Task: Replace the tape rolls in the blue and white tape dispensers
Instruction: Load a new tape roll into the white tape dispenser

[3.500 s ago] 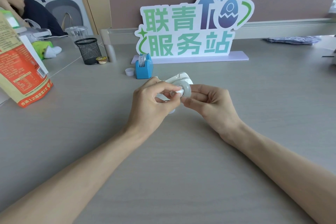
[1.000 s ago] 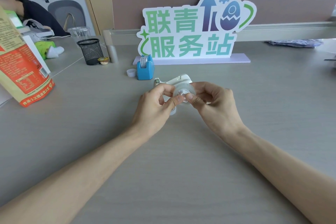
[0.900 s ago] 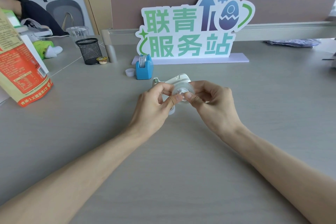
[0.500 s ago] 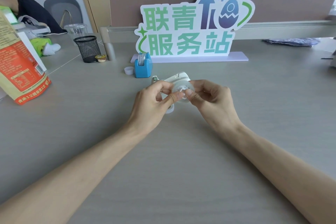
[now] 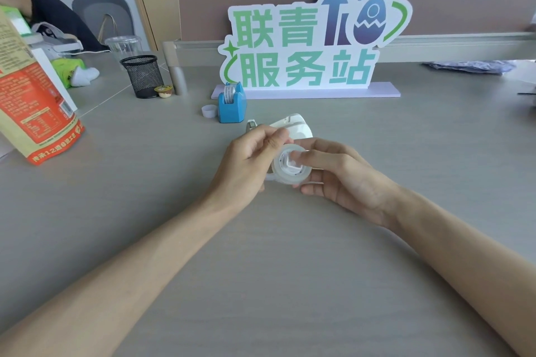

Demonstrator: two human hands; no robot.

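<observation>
Over the middle of the desk I hold a clear tape roll with a white hub in it. My right hand grips it, thumb across the hub and fingers underneath. My left hand has its fingers curled at the roll's upper left rim, pinching there. The white tape dispenser lies on the desk just behind my hands, partly hidden. Farther back, the blue tape dispenser stands upright with a roll in it. A pale ring shows under my left hand.
A small white cap lies left of the blue dispenser. Behind stands a large sign on a base. A black mesh cup, an orange bag and a seated person are at the left.
The roll has come down and toward me, its face now turned up. My right thumb now lies across the hub, and my left fingers have shifted to the upper rim.
</observation>
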